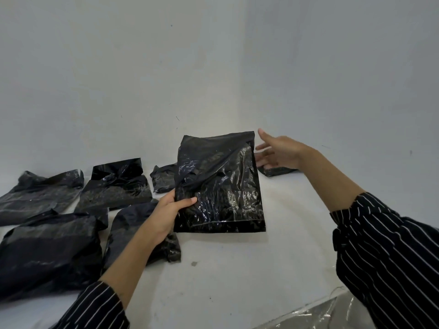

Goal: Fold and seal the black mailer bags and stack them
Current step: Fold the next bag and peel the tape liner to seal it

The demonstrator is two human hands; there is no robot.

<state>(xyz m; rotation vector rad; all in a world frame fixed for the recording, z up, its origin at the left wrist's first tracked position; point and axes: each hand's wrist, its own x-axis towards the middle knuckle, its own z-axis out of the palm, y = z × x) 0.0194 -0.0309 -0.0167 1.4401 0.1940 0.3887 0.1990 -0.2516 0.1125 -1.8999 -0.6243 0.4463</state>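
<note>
A filled glossy black mailer bag (219, 184) stands tilted up in the centre of the white surface, its bottom edge resting down. My left hand (169, 210) grips its left edge, thumb on the front. My right hand (278, 151) hovers open with fingers spread just right of the bag's top corner, not touching it. Under that hand a small black bag (276, 171) lies flat by the wall. Several more black mailer bags lie at the left, among them a bag (47, 252) at the near left and a bag (116, 188) behind it.
The white surface (237, 269) meets a pale wall (213, 79) just behind the bags. Another black bag (164, 178) lies behind the held one. A clear plastic sheet (316, 317) hangs at the near right edge. My striped sleeves fill the lower corners.
</note>
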